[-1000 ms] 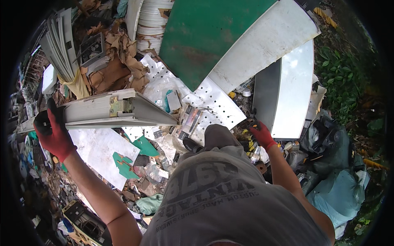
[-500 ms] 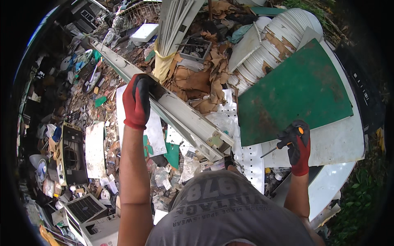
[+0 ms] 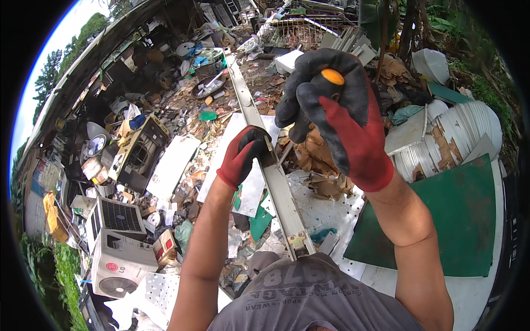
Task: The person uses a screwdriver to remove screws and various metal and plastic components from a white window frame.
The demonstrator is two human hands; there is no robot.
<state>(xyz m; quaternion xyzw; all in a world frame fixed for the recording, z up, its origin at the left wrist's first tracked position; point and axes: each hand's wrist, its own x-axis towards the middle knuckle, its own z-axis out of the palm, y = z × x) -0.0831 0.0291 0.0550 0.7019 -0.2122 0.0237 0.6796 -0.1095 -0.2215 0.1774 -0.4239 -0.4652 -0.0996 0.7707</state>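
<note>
A long off-white metal channel runs from near my lap away toward the scrap-strewn ground, with a metal bracket at its near end. My left hand, in a red and black glove, is closed around its edge about midway along. Raised in front of me, my gloved right hand grips a screwdriver with a black handle and orange end cap. Its thin shaft points down at the channel, beside my left fingers; whether the tip touches the metal I cannot tell. Most of the handle is hidden in my fist.
A green sheet lies on white panels at the right, near a ribbed white drum shape. At the left stand a white air-conditioner unit and a grilled appliance casing. Brown scraps and mixed debris cover the ground beyond.
My right hand has swung up and inward from the right, bringing the screwdriver over the channel. The view has tilted up and turned; the channel now points more straight ahead.
</note>
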